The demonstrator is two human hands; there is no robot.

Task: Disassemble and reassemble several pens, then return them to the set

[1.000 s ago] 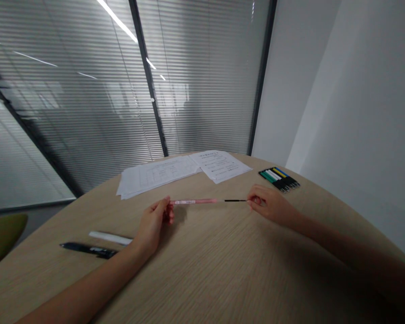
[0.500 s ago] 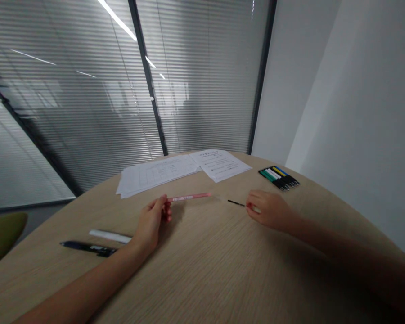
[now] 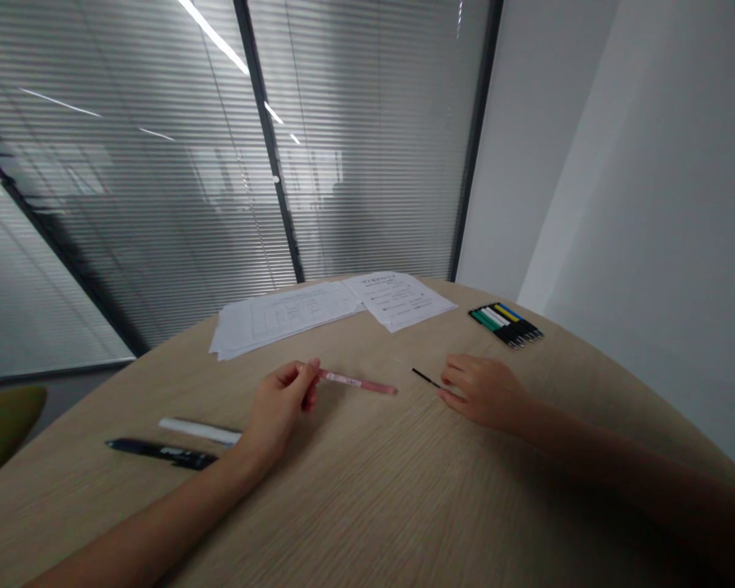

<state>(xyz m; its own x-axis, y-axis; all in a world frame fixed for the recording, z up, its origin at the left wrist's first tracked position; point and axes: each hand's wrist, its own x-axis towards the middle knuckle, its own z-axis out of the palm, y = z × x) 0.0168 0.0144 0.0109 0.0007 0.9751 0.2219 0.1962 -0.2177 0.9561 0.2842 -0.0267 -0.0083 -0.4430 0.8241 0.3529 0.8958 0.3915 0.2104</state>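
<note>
Left hand (image 3: pixel 277 415) has a slim pink translucent plastic pen barrel (image 3: pixel 356 382) pinched at its left end, fingertips (image 3: pixel 306 374) and thumb closed on it. Barrel sits mid-table, tip pointing right, just past the hand. I can't tell from this view if it touches the wood.

Right hand (image 3: pixel 481 394) is well right of the barrel, fingers curled and only slightly open. Their tips are at the end of a thin black rod (image 3: pixel 425 377), likely a pen refill. Can't tell if they're gripping it or only touching it; contact is too small to resolve.

Handling, my read: both parts are very light. Barrel is stiff but smooth, so it could slip in a light pinch; mid-barrel looks like the safest hold. Rod is thin and likely to flex, so I'd hold it close to one end.

Pose: both forearms reach in from the near edge of the light wood-grain round table (image 3: pixel 373 498), left wrist raised, right arm low.

Near left edge: black pen (image 3: pixel 159 454), white marker-like stick (image 3: pixel 199 431). Far edge: white printed papers (image 3: pixel 285 317). Far right: black-clipped pen set with coloured bands (image 3: pixel 505 325).
</note>
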